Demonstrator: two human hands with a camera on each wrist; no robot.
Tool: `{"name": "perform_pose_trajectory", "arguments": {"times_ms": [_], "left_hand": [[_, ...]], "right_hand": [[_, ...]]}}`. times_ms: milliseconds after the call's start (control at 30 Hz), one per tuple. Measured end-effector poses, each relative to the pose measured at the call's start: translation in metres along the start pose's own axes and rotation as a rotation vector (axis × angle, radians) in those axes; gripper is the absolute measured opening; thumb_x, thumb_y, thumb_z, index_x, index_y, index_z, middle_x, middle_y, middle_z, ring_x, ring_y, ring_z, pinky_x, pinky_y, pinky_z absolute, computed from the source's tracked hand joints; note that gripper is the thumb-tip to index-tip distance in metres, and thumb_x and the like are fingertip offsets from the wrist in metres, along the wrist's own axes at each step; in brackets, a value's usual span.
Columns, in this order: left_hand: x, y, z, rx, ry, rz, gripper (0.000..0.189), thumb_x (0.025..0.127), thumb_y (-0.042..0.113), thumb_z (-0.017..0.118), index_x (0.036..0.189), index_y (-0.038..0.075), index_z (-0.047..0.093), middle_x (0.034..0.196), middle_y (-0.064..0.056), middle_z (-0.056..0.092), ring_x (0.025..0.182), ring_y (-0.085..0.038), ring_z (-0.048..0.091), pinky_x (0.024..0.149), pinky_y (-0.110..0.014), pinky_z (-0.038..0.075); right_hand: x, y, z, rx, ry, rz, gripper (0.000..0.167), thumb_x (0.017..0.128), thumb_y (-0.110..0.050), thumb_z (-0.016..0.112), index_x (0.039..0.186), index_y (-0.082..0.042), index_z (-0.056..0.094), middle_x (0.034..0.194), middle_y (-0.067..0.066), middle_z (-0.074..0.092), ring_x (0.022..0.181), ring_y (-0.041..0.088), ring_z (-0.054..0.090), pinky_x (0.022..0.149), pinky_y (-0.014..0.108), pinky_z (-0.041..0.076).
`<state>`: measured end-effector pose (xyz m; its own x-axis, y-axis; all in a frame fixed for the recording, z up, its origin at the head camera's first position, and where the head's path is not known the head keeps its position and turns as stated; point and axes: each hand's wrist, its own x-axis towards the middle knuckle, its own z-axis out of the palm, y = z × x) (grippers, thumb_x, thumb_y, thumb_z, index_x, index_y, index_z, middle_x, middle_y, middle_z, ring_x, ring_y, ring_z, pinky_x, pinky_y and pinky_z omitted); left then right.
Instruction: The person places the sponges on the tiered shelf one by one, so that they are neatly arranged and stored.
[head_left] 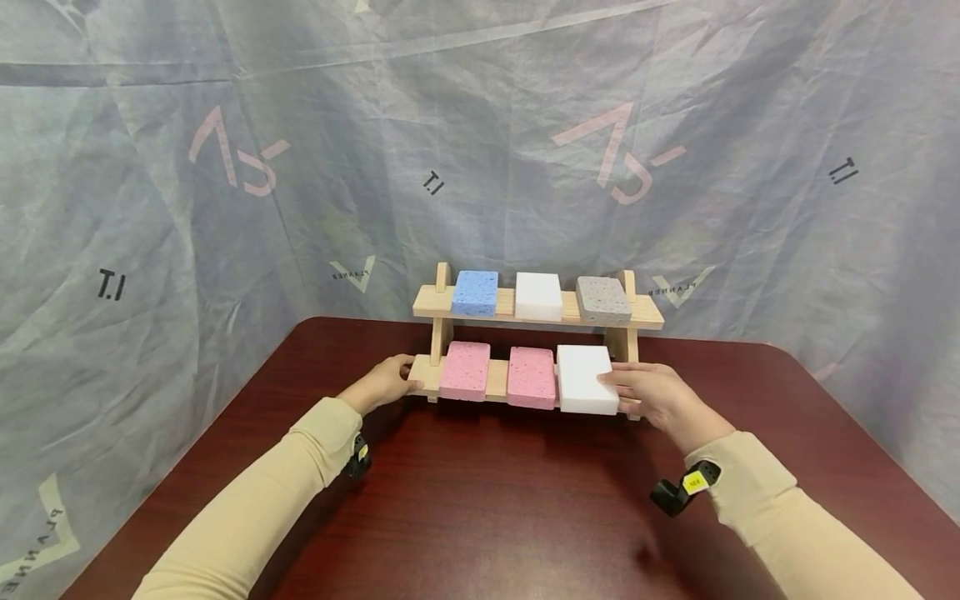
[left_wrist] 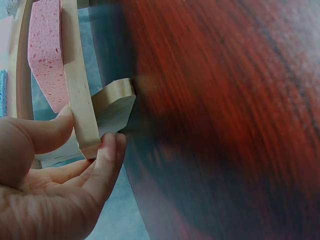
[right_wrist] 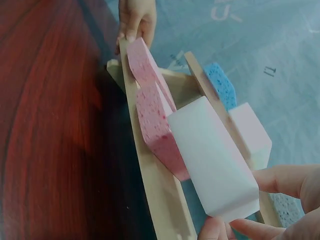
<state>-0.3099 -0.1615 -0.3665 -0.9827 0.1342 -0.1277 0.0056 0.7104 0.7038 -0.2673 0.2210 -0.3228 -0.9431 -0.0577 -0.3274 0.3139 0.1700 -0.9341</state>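
A two-tier wooden rack [head_left: 497, 379] stands at the back of the table. My left hand [head_left: 386, 382] grips the left end of its lower shelf, thumb on top and fingers beneath, as the left wrist view shows. With my right hand [head_left: 657, 393] I hold a white sponge [head_left: 587, 377] by its right side, over the right part of the lower shelf. Left of it on that shelf lie two pink sponges, one in the middle [head_left: 532, 377] and one further left [head_left: 465, 370]. The white sponge sits close beside the middle pink one.
On the upper shelf rest a blue sponge [head_left: 476, 292], another white sponge [head_left: 537, 296] and a grey sponge [head_left: 603, 299]. The dark red wooden table [head_left: 480, 500] extends in front of the rack. A grey printed cloth [head_left: 495, 150] hangs behind.
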Motion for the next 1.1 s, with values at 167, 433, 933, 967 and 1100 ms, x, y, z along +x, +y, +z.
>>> {"name": "perform_pose_trajectory", "arguments": {"times_ms": [167, 433, 933, 967, 1100], "left_hand": [[0.000, 0.000, 0.000, -0.006, -0.004, -0.001, 0.058, 0.097, 0.011, 0.060, 0.147, -0.003, 0.034, 0.134, -0.025, 0.051, 0.111, -0.030, 0.057, 0.088, -0.038, 0.051], [0.000, 0.000, 0.000, -0.015, -0.003, -0.005, 0.057, 0.097, 0.011, 0.060, 0.147, -0.002, 0.035, 0.133, -0.025, 0.052, 0.107, -0.029, 0.058, 0.087, -0.038, 0.052], [0.001, -0.001, 0.001, -0.018, -0.003, -0.007, 0.058, 0.097, 0.012, 0.060, 0.147, -0.002, 0.034, 0.135, -0.025, 0.051, 0.110, -0.030, 0.058, 0.087, -0.037, 0.052], [0.001, -0.001, 0.001, -0.022, -0.004, -0.007, 0.058, 0.097, 0.012, 0.060, 0.148, -0.002, 0.034, 0.135, -0.025, 0.051, 0.110, -0.030, 0.058, 0.087, -0.037, 0.052], [0.002, -0.002, 0.000, -0.039, -0.004, -0.005, 0.059, 0.097, 0.011, 0.059, 0.148, -0.002, 0.033, 0.136, -0.026, 0.050, 0.114, -0.033, 0.057, 0.090, -0.040, 0.052]], "right_hand": [[0.003, -0.001, -0.007, -0.006, 0.029, 0.020, 0.071, 0.095, -0.013, 0.060, 0.152, 0.004, 0.022, 0.154, 0.026, 0.025, 0.126, 0.027, 0.046, 0.081, 0.024, 0.054], [0.011, 0.002, -0.019, -0.019, 0.066, 0.038, 0.072, 0.093, -0.011, 0.063, 0.152, 0.004, 0.023, 0.137, 0.020, 0.041, 0.081, 0.005, 0.060, 0.080, 0.027, 0.055], [0.023, 0.008, -0.024, -0.081, 0.118, 0.061, 0.066, 0.091, -0.012, 0.065, 0.146, 0.007, 0.034, 0.104, 0.008, 0.054, 0.075, 0.006, 0.059, 0.077, 0.028, 0.057], [0.024, 0.008, -0.024, -0.089, 0.122, 0.060, 0.066, 0.091, -0.012, 0.065, 0.145, 0.008, 0.034, 0.105, 0.008, 0.054, 0.076, 0.006, 0.059, 0.077, 0.028, 0.057], [0.025, 0.005, -0.021, -0.133, 0.141, 0.046, 0.064, 0.091, -0.011, 0.064, 0.144, 0.010, 0.035, 0.109, 0.011, 0.053, 0.079, 0.008, 0.057, 0.075, 0.027, 0.058]]}}
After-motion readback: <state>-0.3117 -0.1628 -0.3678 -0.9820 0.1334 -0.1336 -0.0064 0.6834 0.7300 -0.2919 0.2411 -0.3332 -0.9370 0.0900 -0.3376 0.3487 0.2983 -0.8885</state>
